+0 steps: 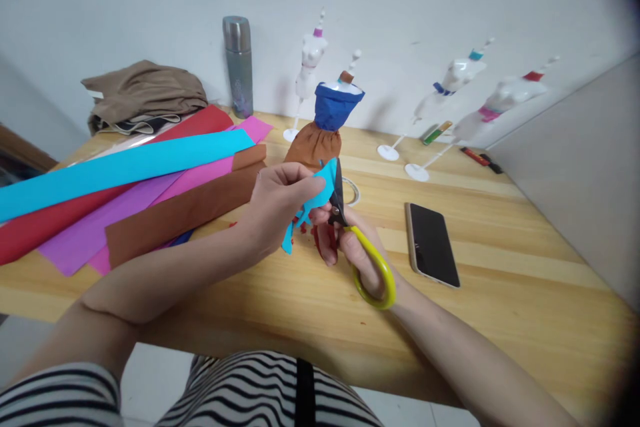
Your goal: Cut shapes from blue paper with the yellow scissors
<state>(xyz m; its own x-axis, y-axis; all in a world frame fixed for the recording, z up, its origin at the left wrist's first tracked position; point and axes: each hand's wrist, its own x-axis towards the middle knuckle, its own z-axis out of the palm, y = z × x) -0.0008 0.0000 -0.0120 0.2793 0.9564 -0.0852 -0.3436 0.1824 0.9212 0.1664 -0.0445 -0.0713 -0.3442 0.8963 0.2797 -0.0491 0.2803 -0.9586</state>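
Observation:
In the middle of the view, my left hand pinches a small piece of turquoise fabric between thumb and fingers. My right hand is closed around the yellow handles of the scissors. Their dark blades point up and lie against the right edge of the turquoise piece. Another turquoise strip hangs beneath my left hand, with small red scraps near it. Just behind the hands stands a mannequin wearing a blue top and a gathered brown skirt.
Long fabric strips in several colours cover the table's left side, by a folded brown cloth and a flask. A phone lies right; other mannequins stand behind. A tape ring lies beyond the scissors.

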